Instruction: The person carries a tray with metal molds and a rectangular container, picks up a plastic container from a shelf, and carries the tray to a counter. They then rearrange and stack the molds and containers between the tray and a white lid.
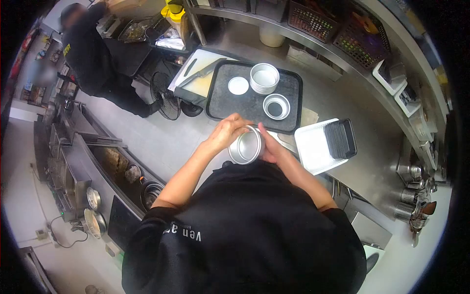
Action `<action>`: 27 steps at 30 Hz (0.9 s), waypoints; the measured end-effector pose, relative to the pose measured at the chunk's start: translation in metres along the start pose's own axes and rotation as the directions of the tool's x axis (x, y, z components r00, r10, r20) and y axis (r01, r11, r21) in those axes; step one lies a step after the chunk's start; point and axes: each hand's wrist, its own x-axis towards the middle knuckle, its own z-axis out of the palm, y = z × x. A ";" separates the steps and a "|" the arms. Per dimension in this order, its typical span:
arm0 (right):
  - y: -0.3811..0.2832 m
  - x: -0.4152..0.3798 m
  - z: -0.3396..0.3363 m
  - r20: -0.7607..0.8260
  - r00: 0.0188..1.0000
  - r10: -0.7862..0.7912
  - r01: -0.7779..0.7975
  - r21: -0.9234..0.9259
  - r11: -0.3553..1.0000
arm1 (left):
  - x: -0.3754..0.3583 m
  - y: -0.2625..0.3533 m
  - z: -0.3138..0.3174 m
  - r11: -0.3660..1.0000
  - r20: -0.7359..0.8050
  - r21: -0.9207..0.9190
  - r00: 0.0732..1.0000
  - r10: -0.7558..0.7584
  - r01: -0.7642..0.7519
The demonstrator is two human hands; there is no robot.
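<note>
Close to my body, a round metal tin is held between both hands, its open side facing up toward me. My left hand grips its upper left rim with bent fingers. My right hand wraps round its right side, with the thumb near the rim. Just beyond, a dark tray carries a stack of round tins, a flat white disc and a separate tin ring through which a dark surface shows.
Right of the tray lies a white container with black containers in it. A knife rests on a cutting board to the left. Beyond stand a fan and another person in dark clothes.
</note>
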 end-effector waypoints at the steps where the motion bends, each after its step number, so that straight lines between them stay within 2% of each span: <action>1: 0.006 0.005 -0.002 0.051 0.999 -0.012 0.011 0.022 1.000 | -0.001 0.003 0.002 0.999 -0.141 0.045 0.990 0.017 -0.011; 2: -0.005 -0.008 0.016 0.038 0.999 0.037 -0.040 0.078 0.996 | 0.000 0.005 0.004 0.996 -0.275 0.090 0.961 0.044 -0.020; 3: -0.006 -0.007 0.017 0.033 0.999 0.026 -0.029 0.083 0.996 | 0.001 0.004 0.005 0.996 -0.266 0.090 0.963 0.053 -0.030; 5: -0.005 -0.008 0.016 0.006 0.996 -0.086 0.086 0.024 0.996 | 0.004 0.001 0.011 0.992 -0.341 0.128 0.938 0.062 -0.019; 9: 0.005 -0.006 0.004 -0.009 0.980 -0.197 0.197 0.020 0.980 | 0.002 0.006 0.014 0.991 -0.326 0.129 0.942 0.084 -0.044; 11: 0.011 -0.005 0.000 -0.025 0.966 -0.256 0.253 -0.090 0.963 | -0.001 0.012 0.012 0.988 -0.279 0.150 0.958 0.064 -0.023; 17: 0.011 -0.005 -0.004 0.037 0.971 -0.236 0.237 -0.039 0.971 | -0.003 0.011 0.011 0.987 -0.192 0.158 0.980 0.052 -0.021; 22: 0.014 -0.009 -0.003 0.030 0.967 -0.251 0.253 -0.073 0.965 | -0.012 0.016 0.017 0.992 -0.270 0.125 0.962 0.030 0.004; 24: 0.017 -0.007 -0.007 0.040 0.969 -0.243 0.244 -0.008 0.970 | -0.014 0.018 0.020 0.994 -0.307 0.107 0.951 0.035 -0.002; 27: 0.015 -0.005 -0.009 0.060 0.975 -0.214 0.215 -0.003 0.977 | -0.017 0.021 0.016 0.992 -0.274 0.121 0.960 0.061 -0.028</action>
